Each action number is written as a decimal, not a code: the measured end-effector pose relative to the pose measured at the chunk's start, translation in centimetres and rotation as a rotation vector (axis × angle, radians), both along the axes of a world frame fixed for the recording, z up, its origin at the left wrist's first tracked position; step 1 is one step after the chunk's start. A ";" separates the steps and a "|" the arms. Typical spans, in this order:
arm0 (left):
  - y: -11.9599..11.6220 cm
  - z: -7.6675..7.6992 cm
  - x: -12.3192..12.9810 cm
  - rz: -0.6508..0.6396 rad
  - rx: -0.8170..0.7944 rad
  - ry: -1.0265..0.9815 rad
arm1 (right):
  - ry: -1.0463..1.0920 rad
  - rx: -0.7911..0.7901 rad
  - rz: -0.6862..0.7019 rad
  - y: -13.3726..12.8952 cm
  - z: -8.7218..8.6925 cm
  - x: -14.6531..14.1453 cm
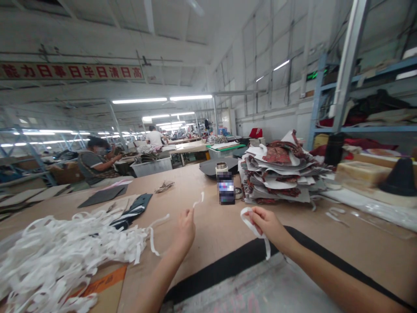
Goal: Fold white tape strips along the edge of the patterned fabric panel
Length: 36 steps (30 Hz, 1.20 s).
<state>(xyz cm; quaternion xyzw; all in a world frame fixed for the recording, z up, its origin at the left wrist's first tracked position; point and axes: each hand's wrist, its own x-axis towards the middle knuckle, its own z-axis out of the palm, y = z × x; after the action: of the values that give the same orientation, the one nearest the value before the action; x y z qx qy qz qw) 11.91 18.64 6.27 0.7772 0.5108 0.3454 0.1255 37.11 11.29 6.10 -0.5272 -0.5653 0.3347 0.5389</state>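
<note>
L hand (185, 228) & R hand (264, 222) are above the tabletop (211, 243). Tangled strip pile (65, 256) at L could snag, being loose; R-pinched looped strip (250, 226) may twist b/c it dangles; short strip (202, 197), pinched in L, might slip.

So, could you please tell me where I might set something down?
The table is bare between the left hand and right hand, bordered by the lit screen behind and black strip in front; also between the beige scrap and lit screen. Crowded: the left, under tangled white strips, and the right, around the fabric-and-paper stack.
</note>
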 end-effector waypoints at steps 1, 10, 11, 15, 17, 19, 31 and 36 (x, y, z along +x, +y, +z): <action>-0.5 -0.2 0.5 -0.006 0.019 -0.014 | -0.051 0.002 0.016 -0.1 -0.2 -0.3; -7.9 0.7 6.5 -0.582 -0.503 -0.707 | -0.405 0.211 0.165 -3.1 0.6 -2.7; -7.9 1.0 6.3 -0.577 -0.531 -0.760 | -0.383 0.186 0.151 -3.1 0.7 -2.6; -7.9 1.9 5.3 -0.653 -0.658 -0.802 | -0.307 0.101 0.110 -2.8 0.9 -2.4; -8.5 2.1 5.3 -0.762 -0.679 -0.766 | -0.320 0.125 0.108 -2.7 0.8 -2.5; -9.2 2.3 5.6 -0.817 -0.652 -0.739 | -0.333 0.161 0.098 -2.7 0.7 -2.6; -6.3 5.5 0.9 -0.653 -0.757 -0.842 | 0.253 -0.145 0.342 -2.4 3.8 1.6; -6.0 7.0 -1.0 -0.652 -0.713 -0.934 | 0.400 -0.064 0.318 -1.7 4.4 4.7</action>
<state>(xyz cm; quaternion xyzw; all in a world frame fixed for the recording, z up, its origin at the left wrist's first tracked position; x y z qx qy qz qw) 10.93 12.66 13.26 0.5714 0.2248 0.4000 0.6804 41.79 9.61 10.49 -0.3720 -0.5123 0.5306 0.5636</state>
